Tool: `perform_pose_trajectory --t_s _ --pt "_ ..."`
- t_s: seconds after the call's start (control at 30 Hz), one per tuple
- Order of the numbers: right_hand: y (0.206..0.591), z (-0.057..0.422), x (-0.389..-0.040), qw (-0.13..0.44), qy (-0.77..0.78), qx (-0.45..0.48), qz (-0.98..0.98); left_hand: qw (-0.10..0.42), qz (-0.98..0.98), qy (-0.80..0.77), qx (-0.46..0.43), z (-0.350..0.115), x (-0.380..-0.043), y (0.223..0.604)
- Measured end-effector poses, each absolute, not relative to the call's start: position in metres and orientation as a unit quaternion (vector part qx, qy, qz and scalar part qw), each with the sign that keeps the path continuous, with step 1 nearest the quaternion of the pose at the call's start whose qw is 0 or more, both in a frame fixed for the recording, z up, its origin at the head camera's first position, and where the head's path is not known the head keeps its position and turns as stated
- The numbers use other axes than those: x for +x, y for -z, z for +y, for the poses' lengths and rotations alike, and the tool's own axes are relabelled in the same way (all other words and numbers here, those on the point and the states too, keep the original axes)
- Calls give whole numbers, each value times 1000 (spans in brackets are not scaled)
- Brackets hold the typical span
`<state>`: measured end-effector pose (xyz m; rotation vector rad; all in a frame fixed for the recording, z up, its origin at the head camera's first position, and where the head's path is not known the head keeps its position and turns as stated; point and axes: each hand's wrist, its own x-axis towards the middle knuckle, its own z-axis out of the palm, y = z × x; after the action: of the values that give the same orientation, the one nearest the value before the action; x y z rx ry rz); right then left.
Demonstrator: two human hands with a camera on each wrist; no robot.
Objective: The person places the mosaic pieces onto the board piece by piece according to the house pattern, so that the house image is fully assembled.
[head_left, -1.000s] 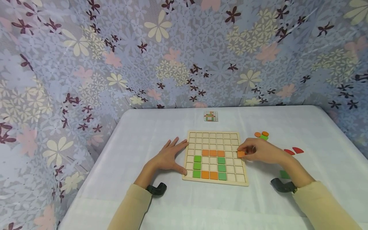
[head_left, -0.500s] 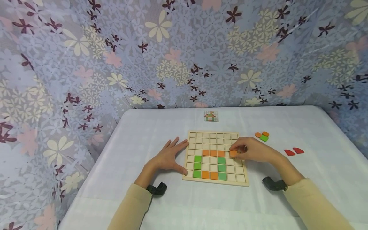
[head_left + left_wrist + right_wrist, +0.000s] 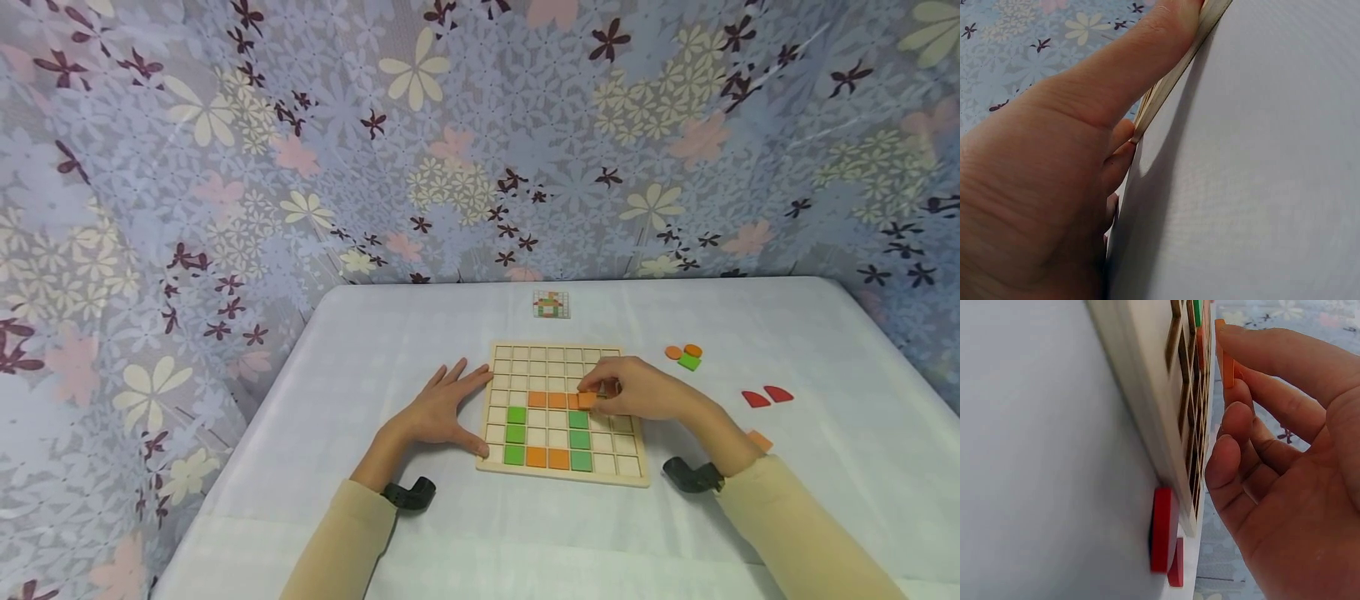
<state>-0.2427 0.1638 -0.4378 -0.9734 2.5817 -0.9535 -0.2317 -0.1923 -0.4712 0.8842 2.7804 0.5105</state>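
A wooden grid board (image 3: 517, 374) holds several light green, darker green and orange square tiles in its lower rows. My right hand (image 3: 637, 387) is over the board and pinches an orange square tile (image 3: 587, 401) between thumb and fingers. That tile overlaps the right end of an orange row in the head view. In the right wrist view the held tile (image 3: 1227, 362) is seen edge-on, close over the grid. My left hand (image 3: 435, 412) rests spread at the board's left edge, thumb near the lower corner. The left wrist view shows its thumb (image 3: 1147, 44) against the board's side (image 3: 1175, 72).
Behind the board lies a small pattern card (image 3: 551, 310). To the right are orange discs (image 3: 672, 353), a green tile (image 3: 689, 362) and two red quarter-circle pieces (image 3: 778, 393). An orange piece (image 3: 760, 440) shows beside the right forearm. A flowered cloth (image 3: 480, 150) hangs behind the table.
My right hand has carried the orange tile leftward from the board's right edge to over the orange row's end. The orange piece by the forearm has come into sight. The left hand stays put.
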Motion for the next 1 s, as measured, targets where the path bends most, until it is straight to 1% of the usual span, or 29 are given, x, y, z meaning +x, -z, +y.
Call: perform_pose_trajectory --t_s 0.17,0.5,1.0 --pt "437 155 -247 104 324 -347 874 91 937 -168 294 -193 -232 471" --pt "434 139 -255 133 343 -344 864 92 936 -167 294 -193 -233 474" --pt "432 114 -261 130 332 -358 863 89 935 -170 297 -193 -232 474"
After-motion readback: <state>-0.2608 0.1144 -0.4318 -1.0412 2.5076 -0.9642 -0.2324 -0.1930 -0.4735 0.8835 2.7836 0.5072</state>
